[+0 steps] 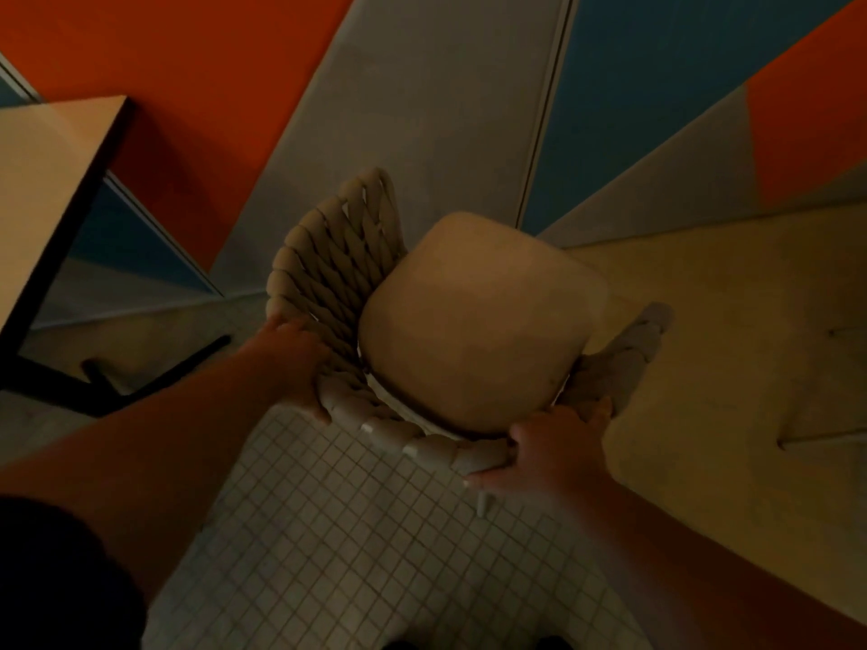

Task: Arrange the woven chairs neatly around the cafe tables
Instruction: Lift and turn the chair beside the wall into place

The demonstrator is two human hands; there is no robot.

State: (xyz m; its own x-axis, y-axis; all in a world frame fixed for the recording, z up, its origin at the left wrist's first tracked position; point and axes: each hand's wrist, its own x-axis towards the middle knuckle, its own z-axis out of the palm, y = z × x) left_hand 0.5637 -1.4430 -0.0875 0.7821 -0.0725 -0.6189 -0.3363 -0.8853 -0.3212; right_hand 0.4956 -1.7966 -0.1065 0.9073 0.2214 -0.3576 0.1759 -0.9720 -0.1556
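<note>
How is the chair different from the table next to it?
The chair is curved and woven from thick pale rope; the table has a flat, smooth top with straight dark edges. The chair has a soft cushion; the table is hard. The left hand and right hand grip the chair's rim; no hand touches the table. Both are tan on top.

Dim light. An orange, grey and blue wall (445, 86) fills the top; white tiles (352, 532) lie below, beige floor (727, 344) at right.

No readable text, labels, brands, numbers or signs anywhere (dim, blurred view).
</note>
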